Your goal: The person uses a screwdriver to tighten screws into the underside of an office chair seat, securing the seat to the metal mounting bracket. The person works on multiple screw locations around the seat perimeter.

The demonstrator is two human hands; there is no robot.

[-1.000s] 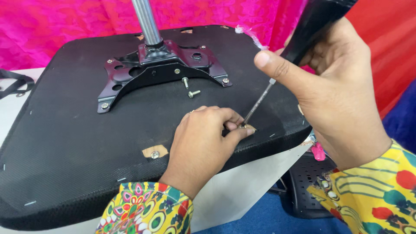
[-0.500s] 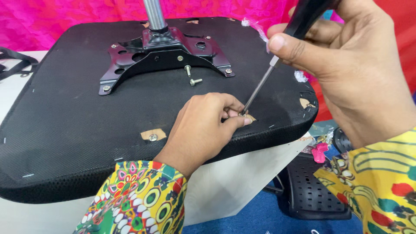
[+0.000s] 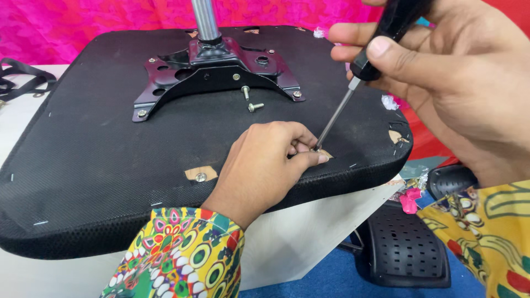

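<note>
The right hand [image 3: 452, 83] is closed around the black handle of a screwdriver with a thin steel shaft [image 3: 335, 120], the thumb pressed along the handle, and the shaft slants down and to the left. Its tip meets the fingertips of the left hand [image 3: 265, 165], which lies knuckles up on the black fabric-covered underside of a chair seat [image 3: 99, 165]; thumb and forefinger are pinched together around something small at a tan opening in the fabric [image 3: 326, 154], probably a screw, but the fingers hide it, so I cannot tell for sure. The step in hand seems to be the starting of a fastener near the front right edge of the seat. The next move calls, in my judgement, for keeping the tip seated and the shaft steady while the handle is turned, with the pinching fingers kept clear of the tip. Further out, a second tan opening with a metal screw head [image 3: 200, 176] is to the left of the left hand. Two loose silver bolts [image 3: 251, 100] lie just beside the black metal mounting plate [image 3: 215, 74], from which a chrome column [image 3: 204, 19] rises. The seat rests on a white desk [image 3: 287, 237].
</note>
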